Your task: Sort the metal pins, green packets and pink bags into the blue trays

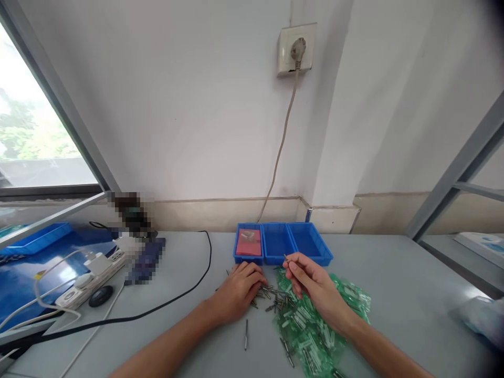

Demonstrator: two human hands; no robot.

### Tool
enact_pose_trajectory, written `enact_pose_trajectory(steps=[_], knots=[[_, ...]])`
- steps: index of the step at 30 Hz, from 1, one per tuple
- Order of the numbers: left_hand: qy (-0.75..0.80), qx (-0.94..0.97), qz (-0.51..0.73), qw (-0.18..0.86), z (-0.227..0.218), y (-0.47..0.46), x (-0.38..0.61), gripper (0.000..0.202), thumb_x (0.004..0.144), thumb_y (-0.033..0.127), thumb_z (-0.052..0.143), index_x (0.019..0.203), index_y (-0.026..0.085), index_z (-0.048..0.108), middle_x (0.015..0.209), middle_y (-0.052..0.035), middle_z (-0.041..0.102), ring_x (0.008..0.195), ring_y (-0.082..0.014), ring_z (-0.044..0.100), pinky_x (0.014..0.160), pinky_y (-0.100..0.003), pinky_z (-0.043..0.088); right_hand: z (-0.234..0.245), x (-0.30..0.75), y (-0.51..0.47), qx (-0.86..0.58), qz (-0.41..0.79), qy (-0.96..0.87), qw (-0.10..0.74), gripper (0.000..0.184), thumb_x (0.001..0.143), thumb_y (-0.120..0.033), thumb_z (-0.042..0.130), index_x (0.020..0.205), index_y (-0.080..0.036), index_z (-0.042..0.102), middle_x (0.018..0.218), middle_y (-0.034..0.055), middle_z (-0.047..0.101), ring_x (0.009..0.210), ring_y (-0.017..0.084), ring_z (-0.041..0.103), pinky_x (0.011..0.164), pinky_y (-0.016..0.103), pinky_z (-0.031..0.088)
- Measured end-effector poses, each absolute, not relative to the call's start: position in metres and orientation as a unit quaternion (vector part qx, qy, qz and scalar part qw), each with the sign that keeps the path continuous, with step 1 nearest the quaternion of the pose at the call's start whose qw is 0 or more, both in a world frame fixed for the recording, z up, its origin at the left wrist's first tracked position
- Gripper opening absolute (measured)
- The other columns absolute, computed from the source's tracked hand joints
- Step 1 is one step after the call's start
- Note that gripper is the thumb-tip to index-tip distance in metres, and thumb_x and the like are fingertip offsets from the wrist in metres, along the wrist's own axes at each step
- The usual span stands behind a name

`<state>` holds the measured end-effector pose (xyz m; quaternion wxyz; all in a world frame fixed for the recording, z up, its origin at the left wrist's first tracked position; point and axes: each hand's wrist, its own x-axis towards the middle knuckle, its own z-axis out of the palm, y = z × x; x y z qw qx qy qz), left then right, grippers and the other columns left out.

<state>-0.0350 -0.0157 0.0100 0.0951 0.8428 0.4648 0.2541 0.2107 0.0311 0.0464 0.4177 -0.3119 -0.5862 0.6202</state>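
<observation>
My right hand [313, 283] is raised over green plastic bags, its thumb and fingers pinching a small metal pin [285, 258] whose tip shows above the fingertips. My left hand [241, 291] rests palm down on the table at the loose pile, fingers loosely bent and slightly apart; whatever lies under them is hidden. Loose metal pins [279, 302] lie scattered between both hands. One separate pin [246, 335] lies nearer to me. Under my right hand are the green bags [303, 325], with many similar pins inside.
Behind the hands stands a blue three-part tray [279, 261]; a red card [249, 247] lies in its left compartment. A black cable [157, 310] crosses the table at left, near a power strip [94, 278] and a black mouse-like object [101, 296]. Metal frame posts [452, 173] rise at right.
</observation>
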Motion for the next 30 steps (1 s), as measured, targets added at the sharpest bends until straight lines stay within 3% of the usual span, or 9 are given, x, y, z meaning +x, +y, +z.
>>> enact_pose_trajectory(steps=[2, 8, 16, 22, 27, 30], knots=[[0.464, 0.843, 0.255, 0.095, 0.0093, -0.0150, -0.0352, 0.023, 0.113, 0.016, 0.048, 0.116, 0.023, 0.069, 0.121, -0.0063, 0.068, 0.107, -0.0225, 0.058, 0.096, -0.038, 0.047, 0.0475, 0.2100, 0.0296, -0.316, 0.607, -0.594, 0.422, 0.046, 0.094, -0.068, 0.073, 0.104, -0.023, 0.067, 0.086, -0.0001, 0.062, 0.057, 0.012, 0.046, 0.053, 0.028, 0.042], [0.461, 0.844, 0.254, 0.099, 0.0076, -0.0146, -0.0358, 0.023, 0.113, 0.017, 0.046, 0.118, 0.023, 0.069, 0.123, -0.0069, 0.068, 0.108, -0.0227, 0.058, 0.098, -0.039, 0.047, 0.0459, 0.2114, 0.0296, -0.337, 0.564, -0.624, 0.424, 0.042, 0.093, -0.066, 0.074, 0.098, -0.027, 0.060, 0.065, -0.0054, 0.049, 0.058, 0.017, 0.050, 0.055, 0.030, 0.043], [0.463, 0.845, 0.250, 0.093, 0.0094, -0.0156, -0.0360, 0.025, 0.113, 0.017, 0.045, 0.116, 0.023, 0.069, 0.122, -0.0070, 0.068, 0.107, -0.0227, 0.058, 0.097, -0.039, 0.048, 0.0411, 0.2148, 0.0313, -0.344, 0.511, -0.663, 0.425, 0.031, 0.099, -0.055, 0.073, 0.095, -0.026, 0.062, 0.072, -0.0039, 0.049, 0.061, 0.016, 0.048, 0.056, 0.030, 0.042], [0.458, 0.846, 0.254, 0.098, 0.0091, -0.0157, -0.0360, 0.024, 0.113, 0.017, 0.045, 0.117, 0.022, 0.069, 0.122, -0.0072, 0.068, 0.108, -0.0228, 0.058, 0.098, -0.039, 0.048, 0.0424, 0.2142, 0.0318, -0.340, 0.528, -0.657, 0.417, 0.036, 0.098, -0.060, 0.072, 0.094, -0.025, 0.064, 0.075, -0.0034, 0.052, 0.059, 0.014, 0.047, 0.055, 0.029, 0.041], [0.460, 0.847, 0.251, 0.094, 0.0086, -0.0151, -0.0359, 0.025, 0.114, 0.017, 0.045, 0.117, 0.023, 0.069, 0.122, -0.0070, 0.068, 0.107, -0.0226, 0.058, 0.098, -0.039, 0.048, 0.0472, 0.2141, 0.0306, -0.333, 0.583, -0.619, 0.408, 0.045, 0.093, -0.068, 0.074, 0.103, -0.023, 0.070, 0.091, 0.0015, 0.065, 0.057, 0.012, 0.048, 0.055, 0.030, 0.041], [0.460, 0.847, 0.252, 0.093, 0.0085, -0.0149, -0.0360, 0.026, 0.113, 0.018, 0.045, 0.118, 0.023, 0.070, 0.122, -0.0076, 0.068, 0.107, -0.0229, 0.058, 0.098, -0.039, 0.049, 0.0503, 0.2141, 0.0290, -0.321, 0.637, -0.573, 0.403, 0.048, 0.091, -0.068, 0.078, 0.100, -0.021, 0.071, 0.083, 0.0001, 0.061, 0.057, 0.011, 0.045, 0.055, 0.029, 0.038]])
